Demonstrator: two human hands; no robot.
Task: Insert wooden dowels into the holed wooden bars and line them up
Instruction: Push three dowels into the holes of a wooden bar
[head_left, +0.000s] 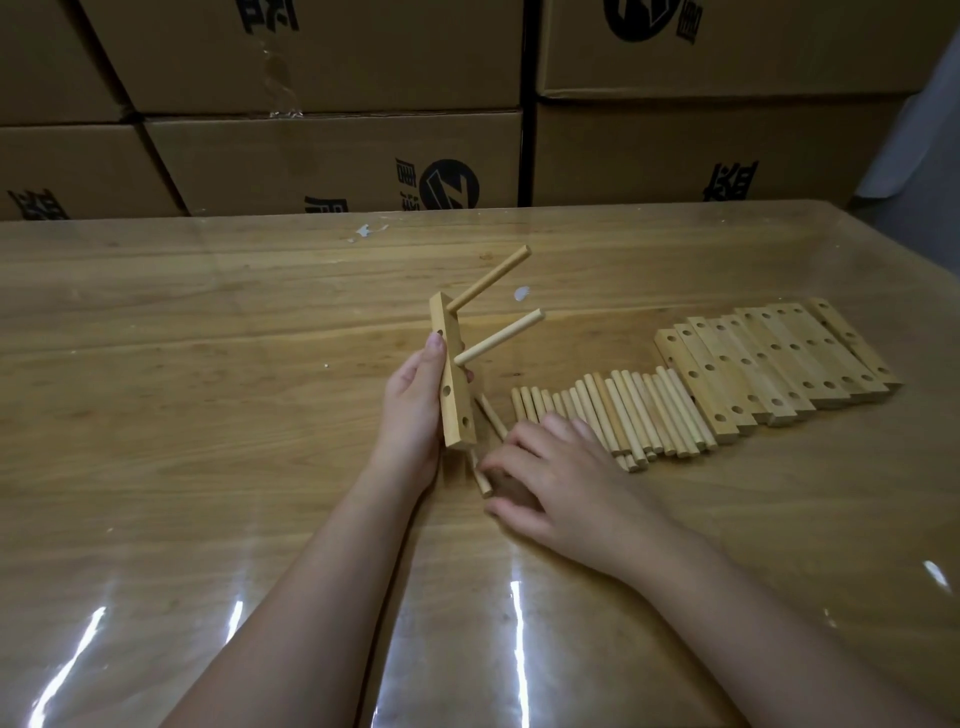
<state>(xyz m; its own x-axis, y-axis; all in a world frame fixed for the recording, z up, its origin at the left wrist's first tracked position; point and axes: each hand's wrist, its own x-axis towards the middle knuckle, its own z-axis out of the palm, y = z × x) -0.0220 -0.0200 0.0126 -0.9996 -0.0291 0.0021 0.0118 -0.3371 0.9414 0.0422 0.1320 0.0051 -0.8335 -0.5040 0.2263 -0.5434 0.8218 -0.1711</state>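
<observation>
Holed bar (451, 374) stands upright in my view, left hand (415, 410) wrapped round its lower half, two dowels (498, 338) seated in it. Right hand (563, 478) lies fingers-down on a loose dowel (483, 480); pinched or not, I cannot tell. Dowel row (639, 415) and bar stack (769, 364) lie just beside on the worktop (208, 338). I judge the pieces light, stiff and smooth: take dowels mid-length. Cardboard boxes (332, 161) behind carry a round black logo and characters I cannot read.

We look across a broad wooden counter (208, 338) under a clear glossy sheet, where light breaks into white streaks (517, 649) near the front edge. Behind it we see stacked cardboard boxes (332, 156) printed with black logos and characters; a pale surface (919, 119) fills the far right corner.
</observation>
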